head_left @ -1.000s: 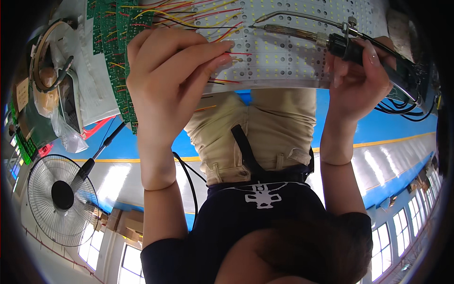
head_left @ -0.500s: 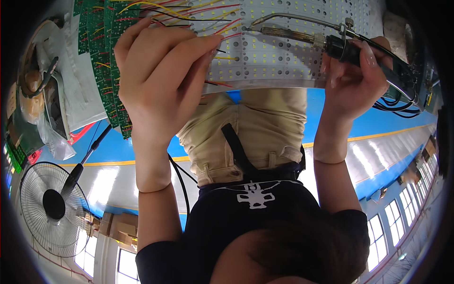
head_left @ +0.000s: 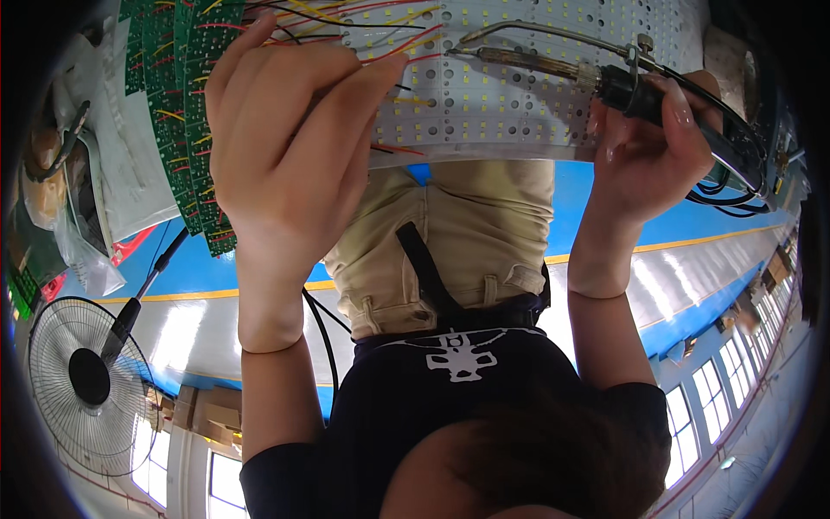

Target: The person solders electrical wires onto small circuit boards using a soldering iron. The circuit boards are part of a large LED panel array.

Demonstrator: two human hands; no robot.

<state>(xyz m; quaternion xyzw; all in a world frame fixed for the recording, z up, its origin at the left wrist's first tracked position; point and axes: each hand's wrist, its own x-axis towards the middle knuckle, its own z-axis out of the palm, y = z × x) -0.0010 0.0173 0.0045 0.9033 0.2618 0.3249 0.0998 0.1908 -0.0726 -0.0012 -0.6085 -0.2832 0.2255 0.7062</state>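
My left hand (head_left: 290, 138) is closed, thumb and forefinger pinching a thin red wire (head_left: 422, 59). The wire's free end points right and lies by the tip of a soldering iron (head_left: 527, 62); whether they touch is too small to tell. My right hand (head_left: 653, 143) grips the iron by its black handle, holding it nearly level. A curved metal feed tube (head_left: 553, 32) is clamped along the iron and bends down near its tip. Below both hands lies a white LED board (head_left: 484, 108) dotted with small yellowish LEDs and round holes.
Green circuit boards (head_left: 177, 112) with red, yellow and black wires lie left of the white board, partly under my left hand. Black cables (head_left: 726, 197) hang at the right. A plastic bag (head_left: 82, 251) hangs at the left, above a standing fan (head_left: 91, 376).
My left hand has shifted slightly left and up, still pinching. The red wire's end sits a little higher, nearer the iron's tip. My right hand keeps its hold on the iron.
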